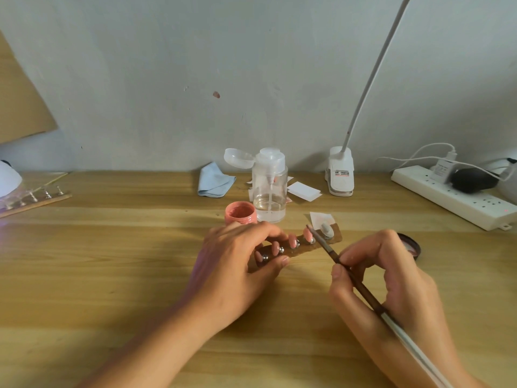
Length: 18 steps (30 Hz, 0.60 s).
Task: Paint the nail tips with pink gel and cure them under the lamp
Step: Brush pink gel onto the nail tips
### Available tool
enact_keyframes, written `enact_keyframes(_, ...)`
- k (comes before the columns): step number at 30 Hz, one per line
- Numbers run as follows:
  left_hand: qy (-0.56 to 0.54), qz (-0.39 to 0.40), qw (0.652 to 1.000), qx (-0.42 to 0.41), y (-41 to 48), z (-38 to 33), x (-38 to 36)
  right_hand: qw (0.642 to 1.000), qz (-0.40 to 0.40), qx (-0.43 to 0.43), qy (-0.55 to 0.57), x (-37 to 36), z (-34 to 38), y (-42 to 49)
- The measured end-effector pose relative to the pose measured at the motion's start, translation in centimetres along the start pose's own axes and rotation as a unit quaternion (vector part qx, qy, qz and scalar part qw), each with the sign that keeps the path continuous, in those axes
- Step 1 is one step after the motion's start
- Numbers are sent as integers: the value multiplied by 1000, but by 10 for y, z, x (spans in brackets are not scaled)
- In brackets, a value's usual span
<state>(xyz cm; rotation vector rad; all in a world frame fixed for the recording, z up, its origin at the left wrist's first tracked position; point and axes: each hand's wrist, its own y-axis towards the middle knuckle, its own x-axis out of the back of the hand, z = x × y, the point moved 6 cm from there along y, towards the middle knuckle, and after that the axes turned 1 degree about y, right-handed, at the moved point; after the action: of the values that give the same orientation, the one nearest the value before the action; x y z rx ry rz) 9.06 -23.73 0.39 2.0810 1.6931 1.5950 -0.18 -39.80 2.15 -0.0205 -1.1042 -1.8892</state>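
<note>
One white dome at the far left, likely the curing lamp, sits apart. Our left hand pins the thin wooden strip to the table, fingers and thumb curled round it. Four glossy oval nail tips on metal studs look pink, while the rightmost looks grey, so we judge painting nearly done. Our right hand grips the slim brush, bristles beside the fourth tip. Next we need a light, steady stroke.
</note>
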Motion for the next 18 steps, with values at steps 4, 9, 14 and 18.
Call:
enact_keyframes(4, 1, -4, 1000, -2, 0, -1, 1, 1000, -11, -6, 20, 2, 1, 0)
enact_keyframes(9, 26, -7, 999, -18, -1, -4, 2, 1000, 6, 6, -1, -2, 1, 0)
enact_keyframes(14, 40, -18, 999, -21, 0, -6, 3, 1000, -18, 1, 23, 2, 2, 0)
enact_keyframes(18, 52, -17, 998, -20, -1, -7, 4, 1000, 4, 14, 2, -1, 2, 0)
